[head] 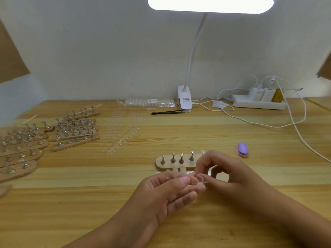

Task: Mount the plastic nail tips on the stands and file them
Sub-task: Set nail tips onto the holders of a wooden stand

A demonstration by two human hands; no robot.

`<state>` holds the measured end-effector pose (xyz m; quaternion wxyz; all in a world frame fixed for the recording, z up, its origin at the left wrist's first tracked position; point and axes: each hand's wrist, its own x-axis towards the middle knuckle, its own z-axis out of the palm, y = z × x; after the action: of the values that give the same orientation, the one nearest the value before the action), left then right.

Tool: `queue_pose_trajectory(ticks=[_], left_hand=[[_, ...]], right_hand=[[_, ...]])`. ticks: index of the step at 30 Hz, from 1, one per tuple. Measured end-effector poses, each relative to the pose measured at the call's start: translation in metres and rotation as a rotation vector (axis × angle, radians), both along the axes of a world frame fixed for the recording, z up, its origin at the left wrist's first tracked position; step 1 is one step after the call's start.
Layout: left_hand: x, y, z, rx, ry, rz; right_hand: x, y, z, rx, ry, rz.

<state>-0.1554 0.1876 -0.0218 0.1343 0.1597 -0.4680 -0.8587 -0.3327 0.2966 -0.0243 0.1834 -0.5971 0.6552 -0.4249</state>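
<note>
Fingertips (185, 180) of the left hand (166, 192) and the right hand (227, 174) pinch a clear strip of nail tips (201, 184) between them. Just beside it at 12 o'clock sits a wooden stand (168, 166) with metal pegs. A purple file block (242, 149) lies at 2 o'clock.

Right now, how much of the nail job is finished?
Barely begun. On the near stand, the four pegs in view look bare. The left hand and right hand pinch a clear strip of nail tips. Mounting and filing are left; the purple file lies apart on the table.
</note>
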Motion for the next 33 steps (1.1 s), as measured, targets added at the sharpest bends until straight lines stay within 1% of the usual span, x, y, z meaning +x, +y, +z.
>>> queue_pose_trajectory(ticks=[2, 5, 6, 10, 15, 19, 24, 25, 28, 30, 32, 33], left_hand=[[0.0, -0.001, 0.001, 0.065, 0.008, -0.001], [0.0, -0.002, 0.002, 0.085, 0.025, -0.041], [0.0, -0.001, 0.002, 0.088, 0.03, -0.055], [0.0, 0.001, -0.001, 0.059, 0.032, -0.077], [-0.001, -0.001, -0.002, 0.03, 0.025, -0.017], [-0.002, -0.003, -0.004, 0.022, 0.018, 0.045], [-0.002, -0.003, -0.004, -0.032, 0.006, 0.045], [-0.001, -0.002, -0.004, -0.038, 0.003, 0.043], [-0.002, -0.001, -0.005, -0.086, -0.001, 0.011], [-0.002, 0.001, -0.004, -0.147, -0.005, -0.012], [-0.002, 0.003, -0.005, -0.199, -0.01, -0.017], [-0.002, 0.004, -0.005, -0.221, -0.013, -0.016]], right_hand=[[0.002, 0.0, 0.0, -0.052, -0.028, 0.01], [0.0, -0.002, 0.004, -0.085, -0.265, -0.001], [-0.002, -0.002, 0.004, -0.075, -0.308, -0.006], [-0.003, -0.002, 0.0, -0.021, -0.3, 0.002], [-0.001, -0.001, 0.003, -0.013, -0.317, 0.044], [-0.003, 0.0, 0.003, -0.003, -0.269, 0.067], [-0.006, -0.002, 0.001, -0.011, -0.165, 0.082], [-0.008, -0.002, 0.001, -0.019, -0.106, 0.092], [-0.02, -0.001, 0.0, -0.046, 0.151, 0.107], [-0.027, 0.001, 0.001, -0.045, 0.248, 0.118], [-0.03, 0.001, 0.001, -0.023, 0.224, 0.13], [-0.031, -0.001, 0.002, -0.024, 0.168, 0.119]])
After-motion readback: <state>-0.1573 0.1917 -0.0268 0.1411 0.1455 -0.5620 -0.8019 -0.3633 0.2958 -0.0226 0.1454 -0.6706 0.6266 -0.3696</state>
